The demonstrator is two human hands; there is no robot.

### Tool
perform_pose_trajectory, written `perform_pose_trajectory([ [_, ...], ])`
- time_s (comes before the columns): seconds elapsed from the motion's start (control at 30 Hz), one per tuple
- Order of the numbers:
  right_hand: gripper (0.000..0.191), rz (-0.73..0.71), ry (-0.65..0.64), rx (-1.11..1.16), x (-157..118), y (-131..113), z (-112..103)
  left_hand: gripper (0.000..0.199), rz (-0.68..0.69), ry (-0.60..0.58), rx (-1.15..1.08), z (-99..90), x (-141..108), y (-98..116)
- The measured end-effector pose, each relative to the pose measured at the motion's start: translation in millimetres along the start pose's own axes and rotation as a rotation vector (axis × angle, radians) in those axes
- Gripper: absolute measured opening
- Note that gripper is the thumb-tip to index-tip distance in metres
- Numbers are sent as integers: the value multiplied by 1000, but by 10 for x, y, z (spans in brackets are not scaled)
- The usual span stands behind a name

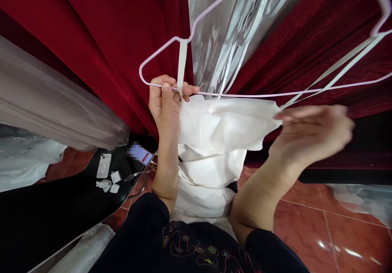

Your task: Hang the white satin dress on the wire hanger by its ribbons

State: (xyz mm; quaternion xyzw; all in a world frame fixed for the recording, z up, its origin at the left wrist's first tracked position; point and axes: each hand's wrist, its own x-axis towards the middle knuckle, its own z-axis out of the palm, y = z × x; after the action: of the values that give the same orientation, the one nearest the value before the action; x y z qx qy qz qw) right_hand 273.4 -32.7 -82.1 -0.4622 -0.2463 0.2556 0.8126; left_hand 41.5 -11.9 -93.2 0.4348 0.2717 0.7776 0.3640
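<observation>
A pale pink clothes hanger (254, 95) stretches across the upper view. From it hangs a white satiny garment (228, 126) with thin straps, its folds falling toward my lap. One strap (181, 65) loops over the hanger's left shoulder; the paired straps (337, 67) on the right run up to the other shoulder. My left hand (167, 97) is closed around the hanger's lower bar, beside the left strap and the garment's top edge. Smeared by motion, my right hand (312, 132) is at the garment's right top corner, just below the right straps; its grip is unclear.
Red curtains (122, 32) and clear plastic covers (217, 32) hang close behind the hanger. To the left, a black bench (61, 199) carries a phone (104, 165), a lit phone (143, 154) with a cable, and a white charger (116, 177). Red tiles (306, 216) cover the floor.
</observation>
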Motion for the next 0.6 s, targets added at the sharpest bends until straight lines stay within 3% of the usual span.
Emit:
perform_pose_trajectory([
  [0.03,57,130,-222,-70,-99,88,50,21,6,-9,-8,-4,2,3],
  [0.07,59,225,-354,-60,-161,148,111,19,12,-14,-18,-7,3,7],
  [0.1,58,259,-405,-4,-185,177,174,18,10,-15,-24,-8,3,12],
  [0.13,58,276,-416,79,-177,177,233,18,8,-19,-25,-6,4,15],
  [0.23,53,199,-204,428,-68,88,344,22,-26,-31,-33,15,5,7],
  [0.3,56,236,-143,625,-15,55,359,24,-39,-28,-54,35,4,-10],
  [0.43,47,276,-179,802,-39,166,303,22,-42,48,-53,45,-9,-37],
  [0.6,38,264,-231,792,-103,266,263,13,50,68,153,-49,-47,-13],
])
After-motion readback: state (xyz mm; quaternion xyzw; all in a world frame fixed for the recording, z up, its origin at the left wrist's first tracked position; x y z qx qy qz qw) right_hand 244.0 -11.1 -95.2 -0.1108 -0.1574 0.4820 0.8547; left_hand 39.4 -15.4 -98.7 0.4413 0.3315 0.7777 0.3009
